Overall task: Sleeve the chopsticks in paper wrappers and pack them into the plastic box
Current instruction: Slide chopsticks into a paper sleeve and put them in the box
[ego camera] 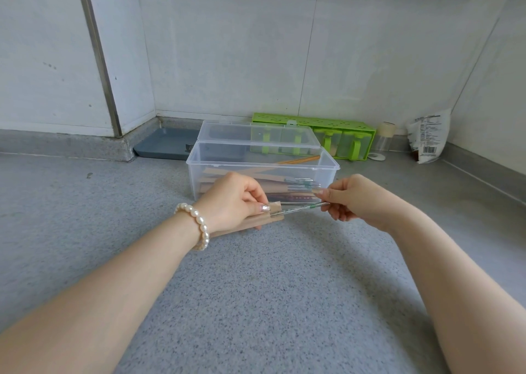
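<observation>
Left hand [232, 203] grips the brown paper wrapper [250, 221] at its open end, thumb pinned on top; right hand [348, 196] pinches the far end of the chopsticks [299, 209], whose near tips sit inside the wrapper mouth. Both are held just in front of the clear plastic box [263, 171], lid open, sleeved pairs inside. Wrapper's lower length is hidden under the left palm; insertion depth unclear.

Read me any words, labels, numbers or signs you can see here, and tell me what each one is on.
Nothing can be read.
White plastic bag by the right wall: printed text block and a barcode, too small and blurred to read.
Grey flat tray behind the clear plastic box: a small dark mark on its edge, not legible.
</observation>
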{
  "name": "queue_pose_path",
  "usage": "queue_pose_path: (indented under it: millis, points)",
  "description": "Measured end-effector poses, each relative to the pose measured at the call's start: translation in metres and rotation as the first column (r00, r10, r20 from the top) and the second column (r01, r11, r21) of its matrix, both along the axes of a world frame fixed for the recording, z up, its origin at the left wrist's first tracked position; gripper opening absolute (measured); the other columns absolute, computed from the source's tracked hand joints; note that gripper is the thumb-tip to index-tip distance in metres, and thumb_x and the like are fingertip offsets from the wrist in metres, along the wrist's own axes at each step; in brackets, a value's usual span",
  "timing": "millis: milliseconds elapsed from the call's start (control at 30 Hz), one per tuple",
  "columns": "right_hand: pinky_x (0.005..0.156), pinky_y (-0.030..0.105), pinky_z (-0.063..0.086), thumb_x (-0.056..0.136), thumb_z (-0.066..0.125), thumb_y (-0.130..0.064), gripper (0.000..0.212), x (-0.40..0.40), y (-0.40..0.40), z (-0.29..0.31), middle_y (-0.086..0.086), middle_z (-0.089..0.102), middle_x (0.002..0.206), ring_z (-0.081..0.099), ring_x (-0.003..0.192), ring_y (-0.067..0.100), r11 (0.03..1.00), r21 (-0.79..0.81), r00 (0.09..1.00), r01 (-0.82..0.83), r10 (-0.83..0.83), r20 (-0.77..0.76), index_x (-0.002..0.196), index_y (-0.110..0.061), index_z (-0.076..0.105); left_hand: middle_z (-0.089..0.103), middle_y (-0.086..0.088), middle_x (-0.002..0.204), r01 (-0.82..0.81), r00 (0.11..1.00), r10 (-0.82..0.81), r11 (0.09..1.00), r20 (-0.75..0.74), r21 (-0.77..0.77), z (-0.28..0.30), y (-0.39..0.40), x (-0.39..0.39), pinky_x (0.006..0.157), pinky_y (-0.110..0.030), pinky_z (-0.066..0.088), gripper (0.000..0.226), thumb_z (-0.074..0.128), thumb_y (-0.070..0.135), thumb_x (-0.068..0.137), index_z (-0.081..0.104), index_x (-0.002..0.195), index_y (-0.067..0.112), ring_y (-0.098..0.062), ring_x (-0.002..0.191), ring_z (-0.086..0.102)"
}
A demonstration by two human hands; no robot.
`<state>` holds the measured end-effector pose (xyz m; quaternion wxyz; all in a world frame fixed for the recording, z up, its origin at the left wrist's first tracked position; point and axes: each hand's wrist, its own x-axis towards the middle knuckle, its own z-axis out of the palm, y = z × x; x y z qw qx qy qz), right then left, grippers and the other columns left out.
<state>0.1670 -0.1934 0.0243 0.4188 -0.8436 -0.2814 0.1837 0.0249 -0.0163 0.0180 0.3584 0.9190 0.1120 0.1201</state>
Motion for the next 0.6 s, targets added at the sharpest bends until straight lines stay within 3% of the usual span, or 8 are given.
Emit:
queue_pose_path:
  millis: [167,267,367,433,533,600]
  points:
    - [0.053,0.021,0.04,0.087,0.063,-0.025,0.036,-0.006,0.009,-0.008,0.0,0.056,0.048,0.046,0.05,0.014,0.996,0.032,0.997,-0.081,0.081,-0.002,0.079,0.009,0.066,0.073,0.0,0.069,0.018,1.0,-0.018,0.999,-0.01,-0.027,0.0,-0.003,-0.001,0.076,-0.039,0.056,0.008,0.062,0.017,0.087,0.064,0.08,0.019,-0.012,0.064,0.069]
    - [0.049,0.017,0.039,0.086,0.062,-0.028,0.038,-0.012,0.017,-0.011,-0.005,0.057,0.044,0.045,0.045,0.009,0.99,0.039,0.99,-0.135,0.134,0.032,0.078,0.009,0.064,0.073,-0.002,0.07,0.01,1.0,-0.011,0.999,-0.022,-0.037,0.0,-0.001,0.0,0.075,-0.042,0.056,0.008,0.062,0.016,0.087,0.063,0.08,0.017,-0.016,0.067,0.07]
    - [0.052,0.02,0.042,0.091,0.056,-0.031,0.037,-0.008,0.016,-0.009,0.003,0.061,0.054,0.049,0.048,0.011,0.991,0.121,0.998,-0.061,0.058,0.031,0.078,0.002,0.066,0.073,-0.005,0.071,0.016,0.999,-0.018,0.998,-0.03,-0.062,0.0,0.001,0.0,0.074,-0.041,0.057,0.01,0.061,0.014,0.088,0.062,0.079,0.018,-0.015,0.066,0.07]
    - [0.061,0.028,0.047,0.095,0.05,-0.03,0.034,0.003,0.012,-0.011,0.006,0.065,0.065,0.057,0.058,0.018,0.988,0.146,0.991,0.049,-0.067,0.12,0.079,-0.007,0.068,0.073,-0.005,0.072,0.014,0.999,-0.017,0.998,-0.048,-0.057,-0.001,0.002,0.001,0.071,-0.037,0.058,0.009,0.06,0.014,0.088,0.061,0.079,0.017,-0.013,0.062,0.07]
    - [0.078,0.038,0.05,0.096,0.048,-0.02,0.023,0.018,0.008,-0.021,0.007,0.07,0.089,0.064,0.086,0.029,0.993,-0.056,0.928,0.106,-0.079,0.363,0.09,-0.013,0.068,0.073,-0.005,0.073,-0.005,0.997,0.002,0.999,-0.077,-0.04,-0.005,0.005,0.003,0.069,-0.033,0.059,0.009,0.06,0.014,0.088,0.06,0.08,0.016,-0.013,0.061,0.07]
    - [0.081,0.031,0.047,0.095,0.046,-0.013,0.023,0.02,0.009,-0.026,0.005,0.068,0.106,0.061,0.098,0.026,0.977,-0.191,0.898,0.093,0.001,0.44,0.103,-0.016,0.068,0.073,-0.005,0.075,-0.02,0.996,0.018,0.999,-0.088,-0.028,-0.006,0.008,0.003,0.069,-0.032,0.059,0.008,0.059,0.014,0.089,0.06,0.081,0.016,-0.014,0.062,0.07]
